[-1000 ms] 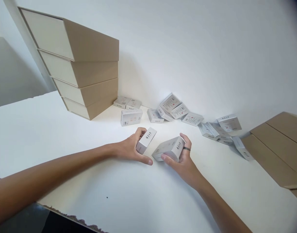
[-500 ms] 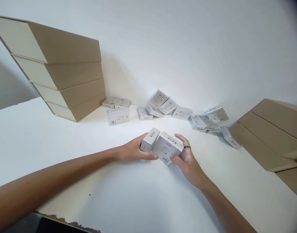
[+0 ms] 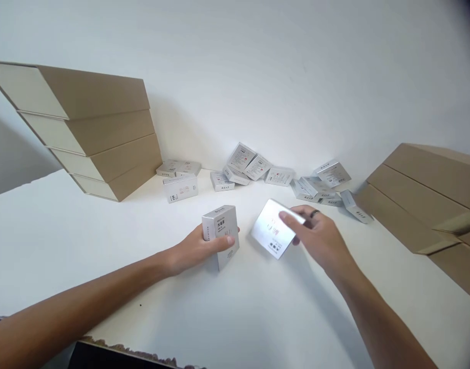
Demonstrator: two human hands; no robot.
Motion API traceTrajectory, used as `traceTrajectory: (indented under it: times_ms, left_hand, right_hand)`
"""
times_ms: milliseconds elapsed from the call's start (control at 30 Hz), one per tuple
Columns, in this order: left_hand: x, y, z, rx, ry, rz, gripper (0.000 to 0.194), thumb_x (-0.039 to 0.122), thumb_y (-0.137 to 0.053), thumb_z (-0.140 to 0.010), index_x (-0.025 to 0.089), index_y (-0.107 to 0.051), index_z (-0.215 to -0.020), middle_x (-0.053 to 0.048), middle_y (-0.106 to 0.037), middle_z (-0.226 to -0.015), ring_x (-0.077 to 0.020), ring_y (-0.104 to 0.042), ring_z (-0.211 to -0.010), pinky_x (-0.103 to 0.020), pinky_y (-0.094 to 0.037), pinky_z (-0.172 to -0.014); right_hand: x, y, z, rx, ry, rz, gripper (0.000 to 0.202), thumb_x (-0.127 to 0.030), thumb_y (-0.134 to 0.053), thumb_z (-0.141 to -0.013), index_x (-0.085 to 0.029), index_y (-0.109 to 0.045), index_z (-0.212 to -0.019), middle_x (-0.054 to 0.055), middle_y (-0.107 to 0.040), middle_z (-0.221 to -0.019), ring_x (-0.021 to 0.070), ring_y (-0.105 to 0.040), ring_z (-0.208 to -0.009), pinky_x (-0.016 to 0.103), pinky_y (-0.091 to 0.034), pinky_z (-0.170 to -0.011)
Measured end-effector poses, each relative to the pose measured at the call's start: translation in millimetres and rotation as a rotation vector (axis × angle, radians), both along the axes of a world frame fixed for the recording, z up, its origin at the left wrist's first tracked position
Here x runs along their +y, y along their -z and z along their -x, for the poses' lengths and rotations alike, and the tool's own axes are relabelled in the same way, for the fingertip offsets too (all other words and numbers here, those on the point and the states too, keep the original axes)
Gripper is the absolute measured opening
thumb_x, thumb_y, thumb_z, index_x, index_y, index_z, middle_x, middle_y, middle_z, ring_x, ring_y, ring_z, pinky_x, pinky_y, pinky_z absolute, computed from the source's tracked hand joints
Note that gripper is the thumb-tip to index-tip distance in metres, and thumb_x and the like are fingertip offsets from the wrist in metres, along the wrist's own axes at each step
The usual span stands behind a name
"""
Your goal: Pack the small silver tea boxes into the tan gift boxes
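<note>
My left hand (image 3: 198, 247) is closed around a small silver-white carton (image 3: 229, 225), thumb across its printed front and fingers behind it. A second such carton (image 3: 271, 230) is gripped at its upper right corner by my right hand (image 3: 314, 228), which wears a dark ring. This carton tilts, and its broad face shines with glare. A gap separates the two cartons. Both are over the white table (image 3: 219, 318). Beyond my hands, along the wall, more of these cartons lie in loose groups, among them a leaning pair (image 3: 242, 157).
A stack of beige boxes (image 3: 104, 97) stands at the left. More beige boxes (image 3: 423, 189) lie at the right. Near the right ones is a heap of cartons (image 3: 315, 188). A single carton (image 3: 180, 188) stands at the left. The table's chipped front edge (image 3: 123, 349) shows below.
My hands have moved apart, each with its carton. The left carton has been turned so its printed broad face shows. The right one has tilted and catches the light. The view has shifted slightly.
</note>
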State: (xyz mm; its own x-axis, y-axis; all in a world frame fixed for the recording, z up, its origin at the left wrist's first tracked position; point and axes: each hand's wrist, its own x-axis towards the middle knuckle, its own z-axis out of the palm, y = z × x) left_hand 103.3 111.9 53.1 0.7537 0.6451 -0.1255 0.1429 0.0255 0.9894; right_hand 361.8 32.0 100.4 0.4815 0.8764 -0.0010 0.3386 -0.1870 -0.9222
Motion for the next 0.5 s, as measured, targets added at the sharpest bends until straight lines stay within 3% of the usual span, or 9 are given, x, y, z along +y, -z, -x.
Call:
traceTrajectory:
  times_ms: [67,167,300,500]
  left_hand:
    - [-11.4,-4.2,3.5,-0.073,-0.061,0.052,0.065,0.068,-0.065,-0.085,0.028,-0.054,-0.135,-0.010,-0.059,-0.141,-0.0323,-0.058,-0.127,-0.049,-0.051,-0.103]
    - [-30.4,-9.5,6.5,-0.242,-0.153,0.050,0.077,0.069,-0.075,-0.076,0.029,-0.052,-0.138,-0.011,-0.057,-0.144,-0.0346,-0.055,-0.130,-0.050,-0.050,-0.106]
    - [-56.8,-10.3,7.6,-0.417,-0.239,0.069,0.085,0.073,-0.075,-0.072,0.027,-0.053,-0.139,-0.013,-0.062,-0.135,-0.0382,-0.056,-0.128,-0.051,-0.051,-0.104]
    - [-94.4,2.1,12.2,-0.481,-0.329,0.284,0.073,0.071,-0.071,-0.077,0.025,-0.056,-0.132,-0.014,-0.072,-0.108,-0.0392,-0.068,-0.104,-0.050,-0.060,-0.076]
  right_hand:
    - [-8.8,-13.3,9.2,0.245,0.018,-0.163,0.037,-0.057,-0.079,-0.075,-0.025,-0.064,-0.089,0.005,-0.074,-0.097,0.0255,-0.070,-0.087,0.039,-0.060,-0.073]
    - [-25.8,-19.2,37.3,0.567,-0.153,-0.302,0.021,-0.045,-0.072,-0.083,-0.026,-0.067,-0.089,0.004,-0.070,-0.119,0.0276,-0.066,-0.113,0.044,-0.059,-0.095]
    - [-50.8,-7.2,75.6,0.689,-0.373,-0.150,0.020,-0.042,-0.072,-0.086,-0.025,-0.073,-0.095,0.008,-0.071,-0.111,0.0302,-0.065,-0.106,0.050,-0.059,-0.092]
    - [-73.9,7.2,100.8,0.644,-0.475,0.118,0.044,-0.054,-0.080,-0.077,-0.021,-0.070,-0.104,0.010,-0.072,-0.109,0.0286,-0.069,-0.094,0.047,-0.059,-0.088]
